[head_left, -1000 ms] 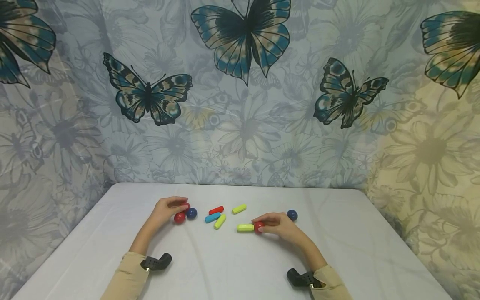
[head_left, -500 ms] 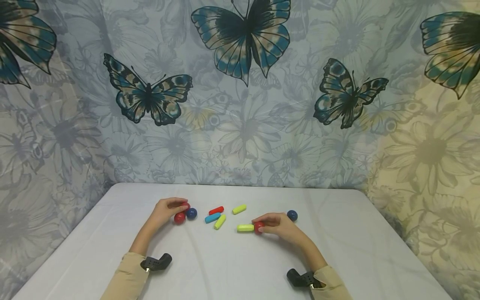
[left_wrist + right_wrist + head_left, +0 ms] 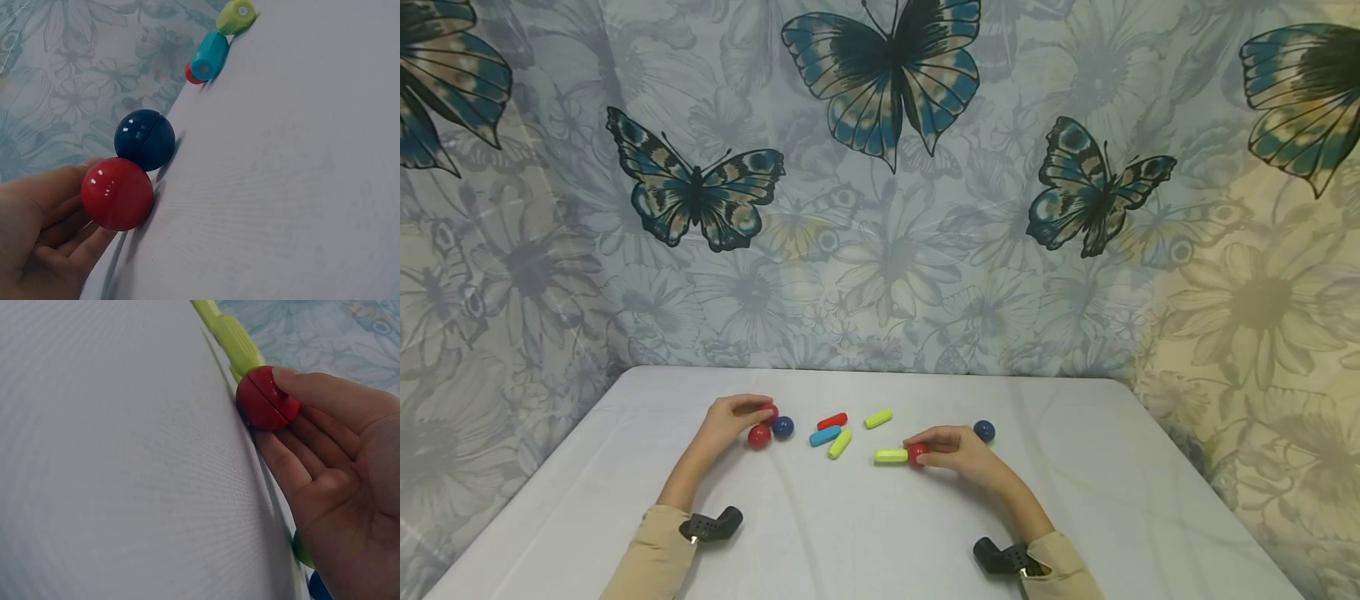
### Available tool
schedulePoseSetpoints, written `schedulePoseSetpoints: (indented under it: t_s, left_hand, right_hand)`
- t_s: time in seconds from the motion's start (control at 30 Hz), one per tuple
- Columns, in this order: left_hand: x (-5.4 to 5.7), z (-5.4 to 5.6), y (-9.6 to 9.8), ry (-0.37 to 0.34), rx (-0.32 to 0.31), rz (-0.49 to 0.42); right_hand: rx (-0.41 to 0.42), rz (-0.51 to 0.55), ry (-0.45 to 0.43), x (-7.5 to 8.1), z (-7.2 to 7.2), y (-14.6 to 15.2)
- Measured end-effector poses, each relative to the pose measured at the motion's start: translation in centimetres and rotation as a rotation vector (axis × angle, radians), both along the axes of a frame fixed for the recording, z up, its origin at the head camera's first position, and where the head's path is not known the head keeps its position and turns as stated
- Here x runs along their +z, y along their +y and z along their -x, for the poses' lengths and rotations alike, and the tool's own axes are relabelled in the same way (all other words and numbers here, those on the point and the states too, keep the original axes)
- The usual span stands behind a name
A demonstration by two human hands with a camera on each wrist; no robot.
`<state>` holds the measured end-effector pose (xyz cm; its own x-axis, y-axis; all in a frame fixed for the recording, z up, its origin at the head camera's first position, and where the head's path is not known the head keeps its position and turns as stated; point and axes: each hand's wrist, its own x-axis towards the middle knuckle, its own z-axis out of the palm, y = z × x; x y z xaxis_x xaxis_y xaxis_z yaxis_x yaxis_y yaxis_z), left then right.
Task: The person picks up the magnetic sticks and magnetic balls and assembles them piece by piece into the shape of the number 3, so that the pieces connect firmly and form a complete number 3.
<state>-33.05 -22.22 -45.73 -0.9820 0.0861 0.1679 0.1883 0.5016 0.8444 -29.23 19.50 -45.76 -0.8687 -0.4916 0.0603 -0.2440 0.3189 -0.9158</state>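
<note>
My left hand [image 3: 733, 419] pinches a red ball [image 3: 771, 412], mostly covered by the fingers. Right by it lie a second red ball [image 3: 759, 436] and a dark blue ball [image 3: 783, 427]. In the left wrist view, a red ball [image 3: 117, 194] and the blue ball [image 3: 144, 140] sit in front of the fingers, close together. Over on the right, my right hand [image 3: 958, 450] holds another red ball [image 3: 917, 454] between thumb and fingers. A yellow-green rod [image 3: 891, 456] lies end-on against that ball, which shows a seam line in the right wrist view.
Between the hands lie a red rod [image 3: 832, 421], a blue rod [image 3: 825, 435] and two yellow-green rods [image 3: 840, 443]. A blue ball [image 3: 984, 430] rests behind the right hand. A green ball [image 3: 304, 551] peeks out past that hand. Patterned fabric [image 3: 895, 317] backs the white table [image 3: 850, 533].
</note>
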Motion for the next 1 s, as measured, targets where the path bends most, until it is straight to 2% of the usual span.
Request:
schedulePoseSetpoints:
  t_s: [0.2,0.37,0.7,0.9,1.0]
  left_hand:
    - [0.7,-0.2,0.3,-0.006,0.033,-0.022]
    - [1.5,-0.4,1.0,0.022,0.042,-0.035]
    - [2.4,-0.6,2.5,0.017,0.000,-0.075]
    - [2.7,-0.8,3.5,0.015,-0.057,-0.072]
    - [2.9,-0.9,4.1,0.005,-0.067,-0.063]
  right_hand:
    - [-0.003,0.001,-0.001,0.0,0.0,0.0]
    - [-0.001,-0.002,0.005,0.0,-0.1,-0.1]
    - [0.002,-0.008,0.010,0.1,-0.1,-0.1]
    - [0.007,-0.001,0.002,0.1,0.0,0.0]
    - [0.002,-0.010,0.007,0.1,0.0,0.0]
